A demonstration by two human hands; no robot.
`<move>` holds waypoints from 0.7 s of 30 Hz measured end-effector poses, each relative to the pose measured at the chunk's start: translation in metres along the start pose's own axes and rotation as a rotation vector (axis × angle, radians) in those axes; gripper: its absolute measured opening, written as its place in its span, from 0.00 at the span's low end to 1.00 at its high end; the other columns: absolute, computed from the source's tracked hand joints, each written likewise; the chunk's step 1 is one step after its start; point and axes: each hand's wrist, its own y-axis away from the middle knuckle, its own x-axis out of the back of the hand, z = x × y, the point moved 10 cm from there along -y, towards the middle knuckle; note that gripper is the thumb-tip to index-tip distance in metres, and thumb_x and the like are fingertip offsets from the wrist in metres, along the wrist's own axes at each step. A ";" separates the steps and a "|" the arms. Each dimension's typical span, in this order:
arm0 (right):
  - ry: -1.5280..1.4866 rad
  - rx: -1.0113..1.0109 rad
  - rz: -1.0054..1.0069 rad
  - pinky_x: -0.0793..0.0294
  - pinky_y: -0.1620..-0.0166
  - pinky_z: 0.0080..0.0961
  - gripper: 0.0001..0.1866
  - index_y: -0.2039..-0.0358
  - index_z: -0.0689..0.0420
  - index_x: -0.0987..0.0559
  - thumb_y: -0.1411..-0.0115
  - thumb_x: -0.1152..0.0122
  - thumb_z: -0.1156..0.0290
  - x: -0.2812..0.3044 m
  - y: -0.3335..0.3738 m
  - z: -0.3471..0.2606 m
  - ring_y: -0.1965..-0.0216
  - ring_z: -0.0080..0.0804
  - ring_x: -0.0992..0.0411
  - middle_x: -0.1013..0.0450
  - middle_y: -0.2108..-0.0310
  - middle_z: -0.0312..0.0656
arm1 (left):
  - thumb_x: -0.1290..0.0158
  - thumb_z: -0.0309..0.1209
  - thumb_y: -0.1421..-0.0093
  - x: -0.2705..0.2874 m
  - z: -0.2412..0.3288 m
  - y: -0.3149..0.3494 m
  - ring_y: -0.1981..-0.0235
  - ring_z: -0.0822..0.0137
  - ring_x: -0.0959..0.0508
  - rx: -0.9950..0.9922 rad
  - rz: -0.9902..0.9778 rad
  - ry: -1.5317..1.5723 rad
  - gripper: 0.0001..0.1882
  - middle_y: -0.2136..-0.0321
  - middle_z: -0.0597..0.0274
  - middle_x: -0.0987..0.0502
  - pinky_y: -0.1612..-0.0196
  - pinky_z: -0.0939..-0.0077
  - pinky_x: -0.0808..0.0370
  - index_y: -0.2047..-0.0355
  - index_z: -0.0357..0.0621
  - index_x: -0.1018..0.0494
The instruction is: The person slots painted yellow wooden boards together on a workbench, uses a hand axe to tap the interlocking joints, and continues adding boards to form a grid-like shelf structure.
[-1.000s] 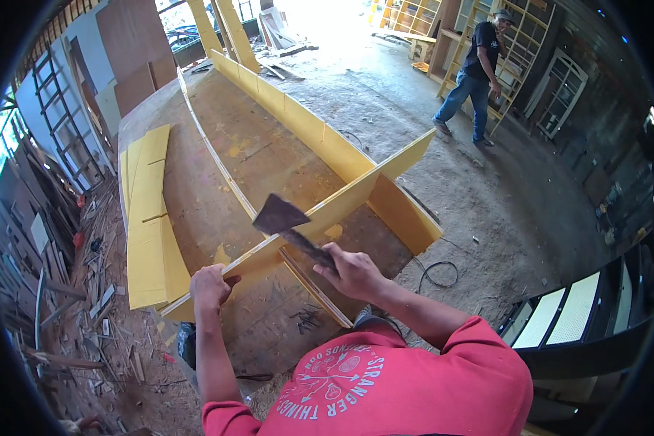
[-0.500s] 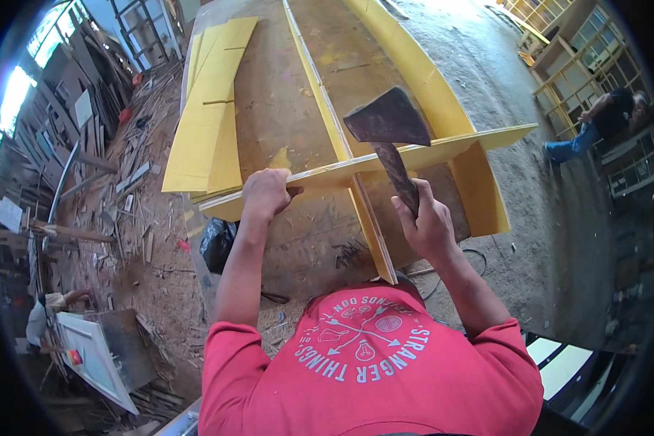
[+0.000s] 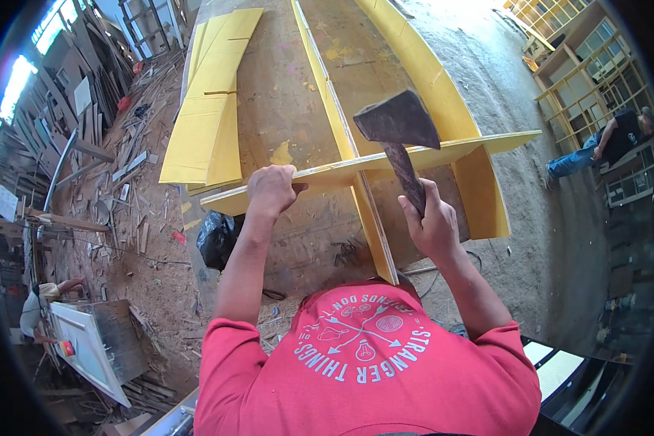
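My right hand (image 3: 432, 221) grips the dark handle of a rusty hatchet (image 3: 398, 123), its blade raised above a yellow cross board (image 3: 472, 149). My left hand (image 3: 271, 189) clasps the top edge of that same board, left of the hatchet. The cross board meets a long yellow centre plank (image 3: 334, 109) that runs away from me along a big plywood panel (image 3: 283, 94). A curved yellow side board (image 3: 429, 80) borders the panel on the right.
Flat yellow sheets (image 3: 207, 116) lie stacked to the left. A black bag (image 3: 216, 236) sits below them, amid wood scraps (image 3: 123, 189). One person (image 3: 603, 149) bends by shelving at the right; another person (image 3: 40, 301) crouches at the lower left beside a white panel (image 3: 87, 349).
My view swung down and left over the second. The hatchet stays raised in my right hand, and my left hand shifted along the cross board's edge.
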 end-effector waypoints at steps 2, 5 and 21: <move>0.159 -0.077 -0.175 0.20 0.60 0.58 0.20 0.47 0.59 0.29 0.26 0.40 0.56 -0.018 0.004 0.022 0.63 0.64 0.18 0.17 0.66 0.58 | 0.32 0.54 0.40 0.000 0.001 0.000 0.59 0.49 0.12 -0.006 0.008 -0.006 0.21 0.66 0.51 0.12 0.53 0.52 0.18 0.63 0.49 0.14; 0.278 -0.144 -0.324 0.21 0.56 0.60 0.20 0.47 0.59 0.29 0.26 0.41 0.56 -0.036 0.010 0.057 0.60 0.67 0.18 0.17 0.66 0.60 | 0.32 0.54 0.40 0.000 0.005 -0.001 0.59 0.50 0.12 -0.010 0.042 0.005 0.21 0.66 0.52 0.12 0.53 0.53 0.18 0.63 0.50 0.14; 0.313 -0.244 -0.367 0.22 0.54 0.62 0.21 0.45 0.59 0.30 0.27 0.40 0.56 -0.038 0.015 0.065 0.59 0.67 0.19 0.19 0.66 0.65 | 0.33 0.56 0.40 -0.011 0.005 0.002 0.60 0.49 0.12 -0.021 0.098 0.032 0.23 0.67 0.52 0.13 0.57 0.52 0.19 0.65 0.49 0.16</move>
